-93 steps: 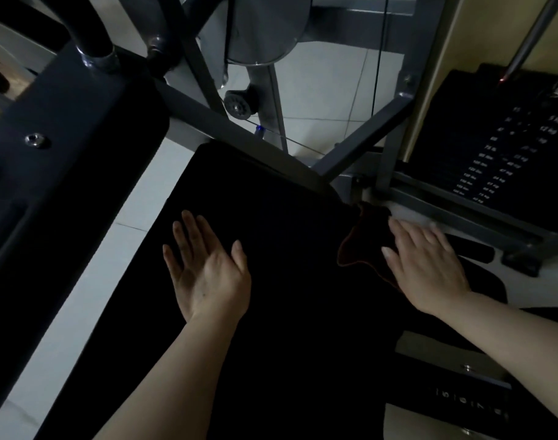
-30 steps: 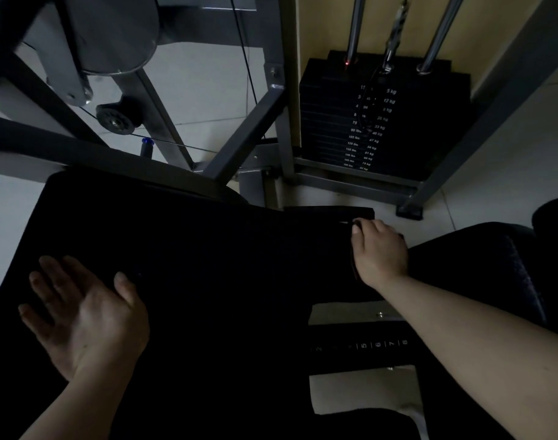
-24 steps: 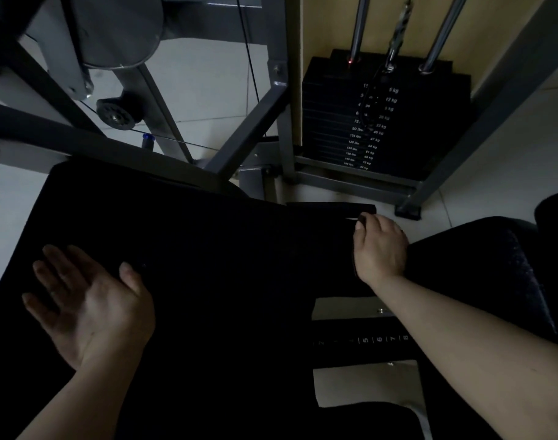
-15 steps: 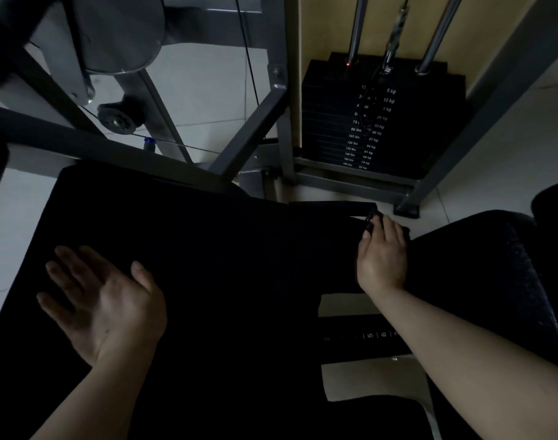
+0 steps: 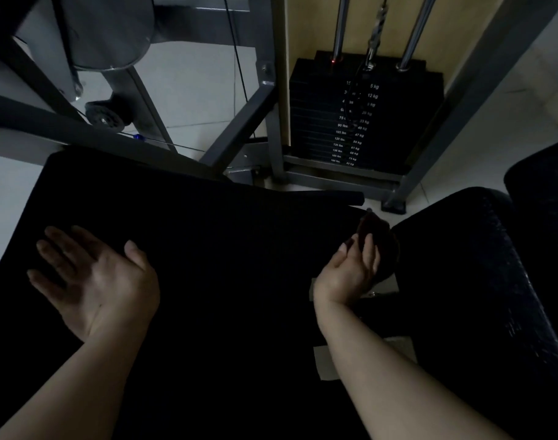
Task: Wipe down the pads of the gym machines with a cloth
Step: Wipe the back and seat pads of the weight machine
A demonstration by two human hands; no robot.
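- Our left hand (image 5: 91,281): palm up over the near left part of the large black pad (image 5: 207,249), fingers straight and spread, holding nothing.
- Our right hand (image 5: 353,268): at the pad's right edge, fingers curled round a dark cloth (image 5: 379,239); the light is poor, so we can only make out the cloth as a bunched, dark reddish lump rising above and to the right of the fingers.
- Second black pad (image 5: 481,281): to the right of that hand, with a textured surface, set apart from the large pad by a gap in which pale metal plates (image 5: 326,365) show.
- Grey steel frame (image 5: 239,128): slanted bars behind the large pad's far edge, a small black wheel (image 5: 104,117) to the left.
- Weight stack (image 5: 363,115): farthest, black plates with printed white numbers, with chrome guide rods (image 5: 414,30) rising from it.
- Pale tiled floor (image 5: 191,90): beneath the frame.
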